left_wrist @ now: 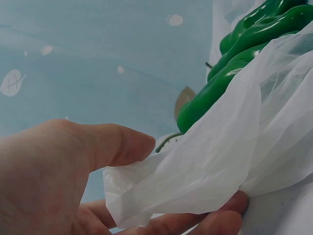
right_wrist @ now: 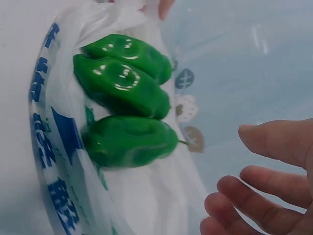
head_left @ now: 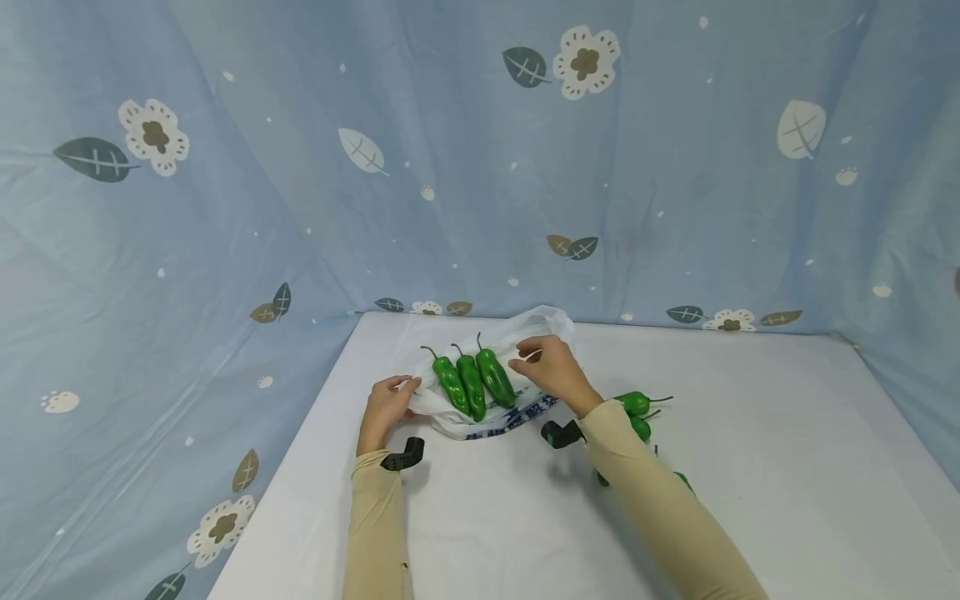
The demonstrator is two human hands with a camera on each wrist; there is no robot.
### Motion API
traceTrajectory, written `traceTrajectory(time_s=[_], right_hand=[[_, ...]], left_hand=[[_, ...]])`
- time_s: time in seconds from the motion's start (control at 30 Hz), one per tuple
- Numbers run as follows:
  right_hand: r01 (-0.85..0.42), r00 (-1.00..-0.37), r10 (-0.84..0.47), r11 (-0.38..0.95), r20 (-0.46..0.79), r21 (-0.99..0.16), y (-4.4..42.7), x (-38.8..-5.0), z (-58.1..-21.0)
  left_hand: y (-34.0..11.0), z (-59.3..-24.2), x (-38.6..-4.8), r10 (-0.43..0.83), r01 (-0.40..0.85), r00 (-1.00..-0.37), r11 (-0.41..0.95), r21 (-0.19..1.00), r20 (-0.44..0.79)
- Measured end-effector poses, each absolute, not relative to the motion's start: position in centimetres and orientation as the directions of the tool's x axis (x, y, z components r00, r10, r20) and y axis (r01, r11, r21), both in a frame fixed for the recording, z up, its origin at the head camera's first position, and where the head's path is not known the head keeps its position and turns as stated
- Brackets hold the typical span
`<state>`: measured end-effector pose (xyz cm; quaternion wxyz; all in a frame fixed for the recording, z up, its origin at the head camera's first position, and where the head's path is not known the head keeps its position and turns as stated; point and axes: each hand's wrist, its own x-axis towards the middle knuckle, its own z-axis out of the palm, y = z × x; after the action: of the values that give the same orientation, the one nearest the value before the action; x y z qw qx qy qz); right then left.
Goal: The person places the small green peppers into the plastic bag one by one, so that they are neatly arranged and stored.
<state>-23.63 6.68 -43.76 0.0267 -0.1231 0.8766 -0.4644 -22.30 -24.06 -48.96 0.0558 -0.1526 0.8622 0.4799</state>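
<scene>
Three green peppers [head_left: 471, 386] lie side by side on a white plastic bag [head_left: 540, 323] printed with blue characters, their stems pointing away from the person. At the bag's left edge my left hand [head_left: 386, 406] pinches the plastic; in the left wrist view the thumb presses it from above and the fingers pass beneath it. Just right of the peppers, my right hand [head_left: 551, 367] hovers over the bag with fingers apart and nothing between them. The right wrist view shows a gap between that hand [right_wrist: 274, 181] and the nearest pepper [right_wrist: 132, 142].
More green peppers [head_left: 634, 403] lie on the white table [head_left: 787, 467] to the right, partly hidden by the right forearm [head_left: 660, 508]. Behind the table hangs a blue patterned cloth [head_left: 465, 183]. A black wrist device [head_left: 405, 455] sits by the left cuff.
</scene>
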Motion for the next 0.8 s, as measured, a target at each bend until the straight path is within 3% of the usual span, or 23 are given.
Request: traceTrajectory(time_s=[0.8], right_hand=[[-0.291,-0.956,-0.188,0.529,0.224,-0.797,12.3,-19.3,-41.3]], left_hand=[[-24.1,-49.1,-22.5,-0.203,-0.318,-0.947,0.494,0.809,-0.248]])
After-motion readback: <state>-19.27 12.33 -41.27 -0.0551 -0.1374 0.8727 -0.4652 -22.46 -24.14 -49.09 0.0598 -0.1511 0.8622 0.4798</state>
